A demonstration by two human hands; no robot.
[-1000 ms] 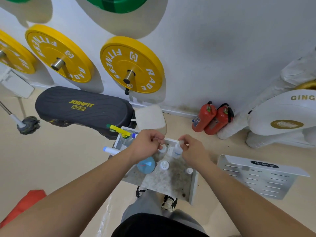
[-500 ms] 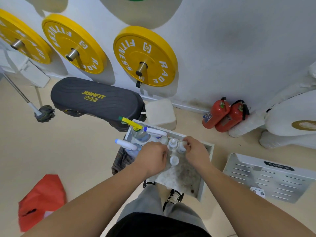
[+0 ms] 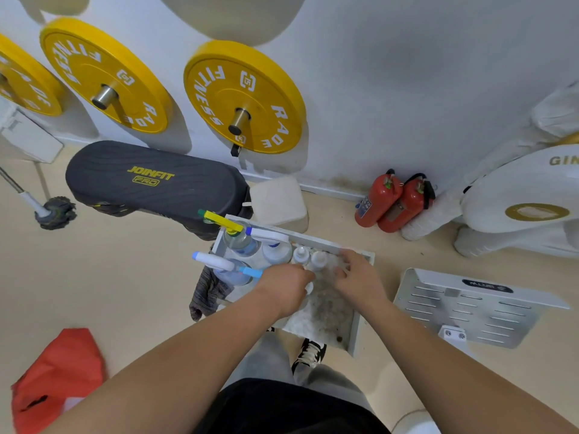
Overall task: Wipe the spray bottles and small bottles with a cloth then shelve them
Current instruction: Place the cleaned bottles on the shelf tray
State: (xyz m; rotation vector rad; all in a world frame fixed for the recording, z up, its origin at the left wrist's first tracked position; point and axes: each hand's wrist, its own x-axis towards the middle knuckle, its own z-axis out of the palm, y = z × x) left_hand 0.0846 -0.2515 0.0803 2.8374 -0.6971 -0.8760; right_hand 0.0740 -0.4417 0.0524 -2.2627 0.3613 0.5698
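A white metal shelf tray (image 3: 351, 327) with a stained floor stands in front of me. Several spray bottles crowd its left end: a yellow-nozzled one (image 3: 238, 241), a white-nozzled one (image 3: 273, 248) and a blue-tipped one (image 3: 223, 267). Two small white bottles (image 3: 301, 254) (image 3: 319, 260) stand upright at the back. My left hand (image 3: 282, 291) curls its fingers over a third small bottle (image 3: 309, 288), which is mostly hidden. My right hand (image 3: 357, 278) hovers over the tray with relaxed, spread fingers beside the standing small bottles. A grey cloth (image 3: 205, 294) hangs off the tray's left side.
A black step platform (image 3: 150, 180) and a white block (image 3: 277, 200) lie behind the tray. Yellow weight plates (image 3: 244, 95) hang on the wall. Two red extinguishers (image 3: 394, 202) stand at the right, beside a slotted white metal panel (image 3: 466, 305). A red bag (image 3: 56, 371) lies at the lower left.
My right hand has let go of the small bottle it held, which now stands at the back. My left hand has slid right onto the loose small bottle.
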